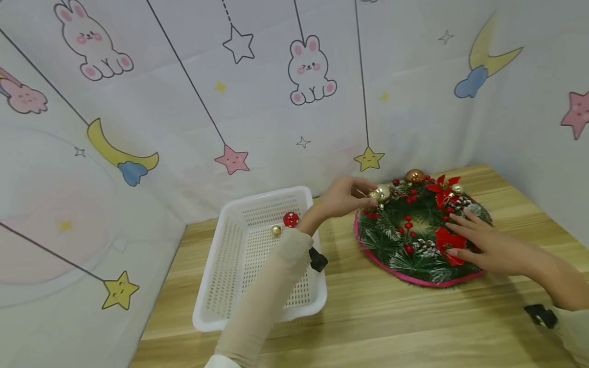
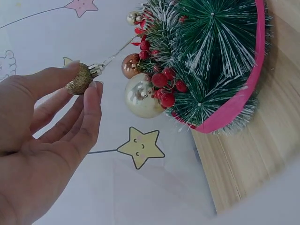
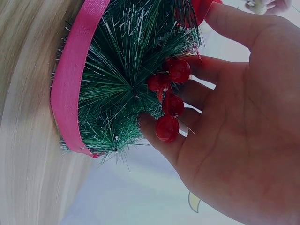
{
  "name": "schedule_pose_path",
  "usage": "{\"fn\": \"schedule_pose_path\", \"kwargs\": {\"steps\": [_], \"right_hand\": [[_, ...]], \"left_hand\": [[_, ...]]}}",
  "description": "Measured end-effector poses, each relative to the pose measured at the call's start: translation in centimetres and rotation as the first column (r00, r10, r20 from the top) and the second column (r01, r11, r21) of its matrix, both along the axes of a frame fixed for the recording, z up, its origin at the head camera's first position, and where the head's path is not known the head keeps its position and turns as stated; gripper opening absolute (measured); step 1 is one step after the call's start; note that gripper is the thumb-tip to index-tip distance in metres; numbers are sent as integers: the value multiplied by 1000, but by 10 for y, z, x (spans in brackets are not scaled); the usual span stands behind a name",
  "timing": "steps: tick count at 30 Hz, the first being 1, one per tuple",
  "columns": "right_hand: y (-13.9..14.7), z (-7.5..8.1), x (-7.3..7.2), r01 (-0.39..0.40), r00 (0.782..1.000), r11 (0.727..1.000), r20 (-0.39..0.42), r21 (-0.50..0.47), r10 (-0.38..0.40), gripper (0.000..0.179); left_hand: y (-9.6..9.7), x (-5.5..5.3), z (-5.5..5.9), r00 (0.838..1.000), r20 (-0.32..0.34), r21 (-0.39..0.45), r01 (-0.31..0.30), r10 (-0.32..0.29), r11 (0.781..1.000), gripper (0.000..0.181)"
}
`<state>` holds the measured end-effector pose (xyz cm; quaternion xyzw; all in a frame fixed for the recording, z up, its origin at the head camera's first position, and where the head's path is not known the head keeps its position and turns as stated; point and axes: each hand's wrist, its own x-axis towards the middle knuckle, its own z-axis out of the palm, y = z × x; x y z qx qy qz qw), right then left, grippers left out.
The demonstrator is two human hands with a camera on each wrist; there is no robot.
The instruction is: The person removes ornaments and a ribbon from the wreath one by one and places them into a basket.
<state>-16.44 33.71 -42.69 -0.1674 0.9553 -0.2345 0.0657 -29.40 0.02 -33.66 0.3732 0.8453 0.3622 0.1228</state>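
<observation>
Left grip (image 2: 51,157) foremost, glittery gold bauble (image 2: 79,83) between its fingertips.

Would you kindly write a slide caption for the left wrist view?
Left hand pinches a glittery gold ornament near a wreath trimmed with red berries and pink ribbon.
</observation>
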Motion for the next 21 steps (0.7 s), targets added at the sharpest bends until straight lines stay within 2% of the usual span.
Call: {"fn": "schedule_pose_path", "kwargs": {"steps": [5,12,17,21], "right_hand": [[1,1,0,-3,1000,1000,-3,-3,3,78],[0,0,0,-2,1000,1000,-6,-13,2,78],[0,0,0,-3,1000,1000,-2,-15,3,79],[-1,0,-1,-4,1000,1000,-4,-4,4,78]], "left_hand": [[-15,1,0,998,37,108,-45,41,993,42],[-36,6,-3,991,84,230,-118,102,966,38],[-52,15,-2,966,190,275,-224,176,935,35],[-68,23,4,949,249,291,-264,193,920,33]]}}
